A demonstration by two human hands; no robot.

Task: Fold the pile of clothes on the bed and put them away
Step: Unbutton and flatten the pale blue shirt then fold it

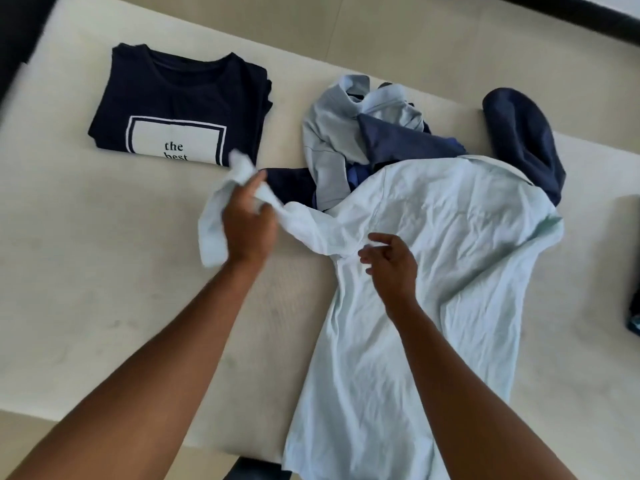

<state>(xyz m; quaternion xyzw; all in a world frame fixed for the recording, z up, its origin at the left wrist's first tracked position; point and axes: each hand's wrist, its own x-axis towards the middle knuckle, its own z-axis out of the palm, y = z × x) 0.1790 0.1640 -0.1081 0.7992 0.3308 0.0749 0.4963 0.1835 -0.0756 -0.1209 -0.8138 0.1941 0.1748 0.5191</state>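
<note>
Across the near right of the cream mattress (104,271), spread flat and wrinkled: a pale blue shirt (433,254), hem hanging over the near edge, collar end lying up against the unfolded pile (374,133). Stretched out to the left from its shoulder, one sleeve (214,233), bunched and held clear of the mattress, blurred at its far tip. Gripping that sleeve midway, the left hand (249,220), fingers curled round the cloth, thumb pointing far. Just right of it, over the shirt's body beside the armpit seam, the right hand (391,265), relaxed, fingers loosely bent and spread, holding nothing; cannot tell whether fingertips touching the cloth or hovering just above. In the far middle, that pile: a grey-blue garment (322,143) crumpled on the left, a navy piece (408,143) on top of it, part of both tucked under the pale shirt's upper edge. Further right, touching the shirt's far right shoulder, a dark blue garment (526,140) in a long rumpled hump. Far left, well apart from the pile, a navy T-shirt (180,98), folded square, neckline away, white framed print facing up with the words "the best" legible, its near right corner hidden behind the raised sleeve. At the right edge of the mattress, a dark object (633,313), mostly cut off, too little visible to name. Beyond the mattress on the far side, pale floor (381,29).
</note>
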